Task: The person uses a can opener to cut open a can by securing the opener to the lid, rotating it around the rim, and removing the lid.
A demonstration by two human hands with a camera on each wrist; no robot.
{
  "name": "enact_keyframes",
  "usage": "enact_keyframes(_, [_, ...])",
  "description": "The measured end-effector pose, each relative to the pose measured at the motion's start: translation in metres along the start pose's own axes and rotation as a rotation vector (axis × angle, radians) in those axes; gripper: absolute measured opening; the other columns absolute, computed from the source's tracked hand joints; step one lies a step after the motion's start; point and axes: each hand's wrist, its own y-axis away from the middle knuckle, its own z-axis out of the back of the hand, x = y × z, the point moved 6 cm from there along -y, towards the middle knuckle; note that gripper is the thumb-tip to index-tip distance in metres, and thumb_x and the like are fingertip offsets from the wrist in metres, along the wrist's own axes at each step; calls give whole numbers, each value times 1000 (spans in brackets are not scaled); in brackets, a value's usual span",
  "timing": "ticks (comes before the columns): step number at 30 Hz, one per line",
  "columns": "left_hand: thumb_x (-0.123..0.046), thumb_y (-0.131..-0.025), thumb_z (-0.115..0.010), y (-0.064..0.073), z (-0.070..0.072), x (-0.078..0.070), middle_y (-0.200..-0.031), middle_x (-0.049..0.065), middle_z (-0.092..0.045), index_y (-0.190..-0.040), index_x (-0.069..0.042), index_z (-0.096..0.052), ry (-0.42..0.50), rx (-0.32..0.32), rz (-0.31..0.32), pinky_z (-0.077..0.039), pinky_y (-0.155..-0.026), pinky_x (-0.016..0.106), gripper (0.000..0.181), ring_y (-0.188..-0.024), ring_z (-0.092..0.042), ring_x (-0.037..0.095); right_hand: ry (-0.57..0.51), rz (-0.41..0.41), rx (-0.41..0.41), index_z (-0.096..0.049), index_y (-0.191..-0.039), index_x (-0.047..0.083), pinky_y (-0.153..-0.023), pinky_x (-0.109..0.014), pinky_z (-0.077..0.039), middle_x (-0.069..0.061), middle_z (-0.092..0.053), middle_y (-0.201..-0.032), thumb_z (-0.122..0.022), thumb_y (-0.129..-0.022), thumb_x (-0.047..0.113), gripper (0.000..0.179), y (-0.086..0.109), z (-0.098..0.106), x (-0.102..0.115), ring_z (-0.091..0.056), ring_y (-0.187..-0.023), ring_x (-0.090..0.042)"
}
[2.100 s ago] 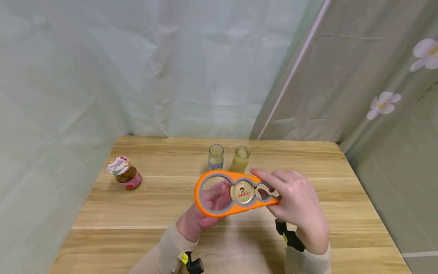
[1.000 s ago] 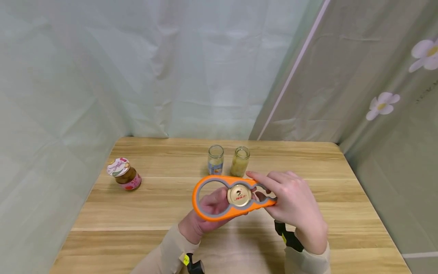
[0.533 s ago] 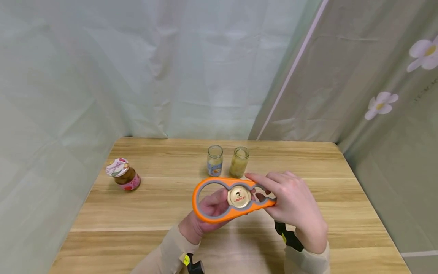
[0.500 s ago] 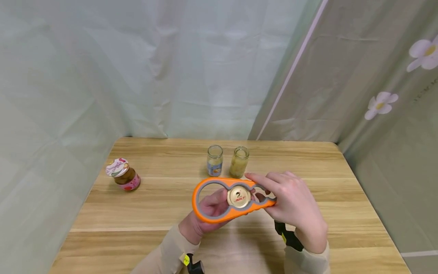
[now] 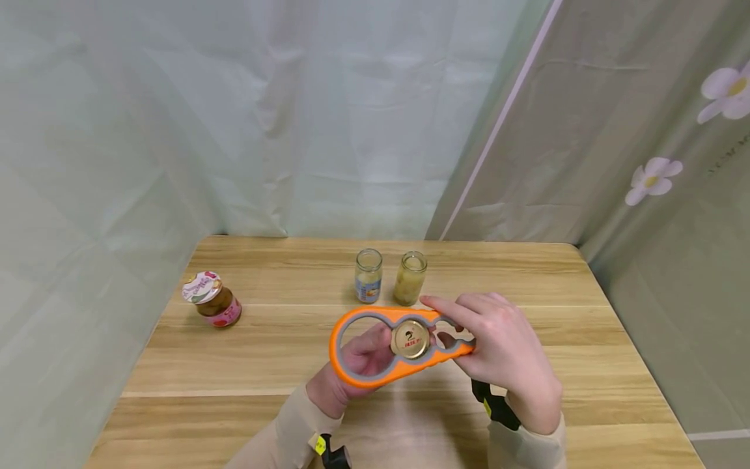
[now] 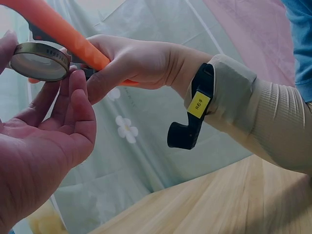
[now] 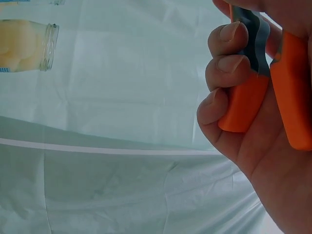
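Note:
My right hand (image 5: pixel 510 339) grips the handles of an orange and grey jar opener (image 5: pixel 433 358), held above the table in the head view. Both handle ends (image 7: pixel 243 105) show in the right wrist view, with fingers curled round one. In the opener's middle opening sits a gold jar lid (image 5: pixel 410 339) with red print. My left hand (image 5: pixel 366 355) is underneath, its thumb visible through the large ring. From the left wrist view, the lid (image 6: pixel 41 61) shows a hollow underside with no jar below it, and my left thumb and fingers pinch its rim.
Two lidless glass jars stand behind the opener: one with a blue label (image 5: pixel 368 280), one with pale yellow contents (image 5: pixel 410 280). A jar with a patterned lid (image 5: pixel 213 299) is at the table's left. Curtains (image 5: pixel 351 130) hang beyond the wooden table (image 5: pixel 263 352).
The opener and both hands have shifted slightly left and down since the oldest frame. The lid now lies tilted and looks darker. Jars on the table stay put.

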Motion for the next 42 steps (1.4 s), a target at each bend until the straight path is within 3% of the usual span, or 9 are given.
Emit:
enact_keyframes(3, [-46, -102, -71, 4, 3, 0, -133, -1, -69, -141, -13, -65, 46, -48, 50, -40, -117, 35, 52, -127, -59, 15, 0, 1, -1, -73, -138, 26, -69, -36, -48, 11, -64, -87, -84, -77, 17, 63, 0, 0, 0, -60, -73, -11])
enact_keyframes(8, [-36, -100, -75, 6, 4, 0, -133, 3, -71, -138, -13, -68, 88, -72, 78, -40, -117, 33, 45, -128, -60, 17, -10, 8, -6, -73, -138, 25, -69, -37, -49, 9, -66, -88, -81, -77, 14, 63, 0, 1, 0, -61, -75, -10])
enact_keyframes(22, [-33, -100, -73, 4, 4, -4, -133, 2, -68, -144, -11, -64, 51, -38, 54, -42, -117, 37, 49, -125, -62, 19, -5, 11, -13, -72, -140, 26, -72, -38, -50, 10, -65, -87, -81, -80, 16, 62, 0, 1, -1, -61, -74, -11])
enact_keyframes(27, [-28, -105, -64, 3, 13, -14, -128, 4, -68, -140, -8, -65, -68, -36, 4, -44, -113, 38, 40, -118, -62, 22, -3, 17, -24, -73, -138, 24, -69, -37, -49, 11, -63, -85, -77, -83, 14, 56, 0, 1, -1, -59, -72, -9])
enact_keyframes(32, [-26, -112, -51, 11, 33, -29, -121, 1, -69, -138, -13, -59, -182, -169, -5, -49, -102, 34, 30, -110, -62, 19, -6, 26, -32, -73, -138, 23, -66, -36, -48, 10, -63, -82, -75, -86, 16, 53, 0, 0, -1, -58, -70, -8])
enact_keyframes(36, [-28, -118, -38, 18, 46, -41, -124, 1, -68, -139, -16, -58, -218, -212, -40, -47, -103, 35, 31, -111, -63, 17, -4, 22, -30, -73, -138, 24, -66, -35, -48, 10, -63, -81, -74, -86, 17, 53, 0, 0, -2, -58, -69, -8])
enact_keyframes(39, [-21, -117, -38, 21, 51, -50, -130, 4, -64, -142, -15, -56, -246, -184, -93, -47, -104, 35, 31, -117, -61, 19, 0, 22, -30, -73, -138, 23, -65, -35, -47, 10, -62, -81, -75, -85, 16, 53, 0, 1, -3, -58, -69, -8])
enact_keyframes(42, [-14, -112, -51, 22, 54, -57, -130, 5, -64, -142, -15, -56, -279, -201, -99, -48, -103, 33, 31, -120, -60, 19, 1, 27, -37, -73, -138, 23, -65, -35, -47, 10, -62, -80, -76, -84, 15, 55, 1, 1, -3, -58, -68, -8])
